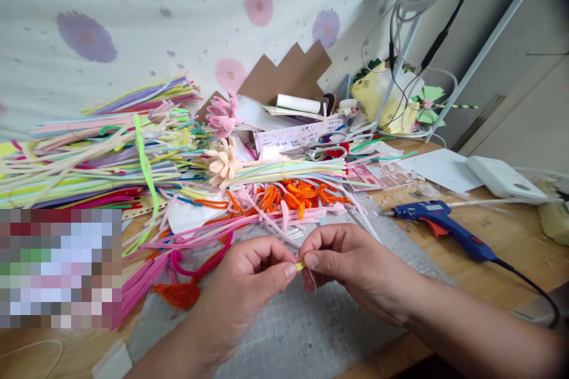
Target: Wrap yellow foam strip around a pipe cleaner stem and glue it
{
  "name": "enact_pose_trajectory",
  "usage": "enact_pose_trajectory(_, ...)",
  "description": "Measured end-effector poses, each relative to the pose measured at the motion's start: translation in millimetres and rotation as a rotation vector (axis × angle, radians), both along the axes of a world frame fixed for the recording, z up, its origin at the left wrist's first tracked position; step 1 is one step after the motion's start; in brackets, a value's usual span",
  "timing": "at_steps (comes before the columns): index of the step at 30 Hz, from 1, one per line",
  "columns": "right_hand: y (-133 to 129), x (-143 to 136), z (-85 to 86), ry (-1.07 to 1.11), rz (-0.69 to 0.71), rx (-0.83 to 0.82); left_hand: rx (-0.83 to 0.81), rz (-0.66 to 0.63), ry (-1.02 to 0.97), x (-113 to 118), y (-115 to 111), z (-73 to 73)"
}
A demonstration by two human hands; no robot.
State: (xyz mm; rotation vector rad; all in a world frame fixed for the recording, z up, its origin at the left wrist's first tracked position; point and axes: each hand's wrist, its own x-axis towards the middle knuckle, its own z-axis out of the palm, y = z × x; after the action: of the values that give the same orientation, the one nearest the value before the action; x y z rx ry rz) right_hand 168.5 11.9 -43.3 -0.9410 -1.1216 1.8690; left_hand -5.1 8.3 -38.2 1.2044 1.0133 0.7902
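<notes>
Background: a white curtain printed with pink and purple flowers (178, 23) hung behind a wooden table (484, 219), on which a grey gridded cutting mat (275, 337) lay.

Hands: the left hand (262, 269) and right hand (347, 257) met above the mat. Each thumb and forefinger pinched a small yellow strip (300, 265), which sat in the narrow gap between the two grips. A thin pale strand (313, 279) hung below the right fingertips; whether it joined the strip, I could not tell.

Handling, my judgement: so small a piece seemed to call for light, even pressure, with the grips close together and one hand steadying while the other worked. Pinching too hard would probably have flattened it; tilting the fingertips outward would have kept it in sight.

Surroundings: loose orange fuzzy stems (302, 195) crowded the mat's far side, and a bunch of pink fuzzy stems (142, 290) lay left of the hands. An orange fuzzy shape (178, 294) rested near the left wrist. Further back were scissors with red-trimmed handles (329, 151), a cream petalled flower (223, 163) and a heap of multicoloured stems (89, 154).

Obstructions: a blue glue gun (427, 219) lay to the right, its black cable (528, 281) curving towards the right forearm, a likely snag. The stems beyond the fingers probably limited forward reach.
</notes>
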Motion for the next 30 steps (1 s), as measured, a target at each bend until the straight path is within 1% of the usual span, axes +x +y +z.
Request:
enact_pose_trajectory(5, -0.1, -0.5, -0.2, 0.015, -0.021, -0.019, 0.002, 0.005, 0.0, 0.6, 0.9, 2.0)
enact_pose_trajectory(14, -1.3, -4.6, -4.4, 0.057, -0.021, -0.035, 0.032, 0.004, 0.005, -2.1, -0.5, -3.5)
enact_pose_trajectory(22, -2.5, -9.2, -7.0, 0.11, -0.048, -0.069, 0.041, -0.004, -0.006, -0.4, -0.2, -3.2)
enact_pose_trajectory(30, -1.8, -0.6, -1.7, 0.178, -0.035, -0.05, -0.003, 0.021, -0.038, -0.1, 0.1, 0.4)
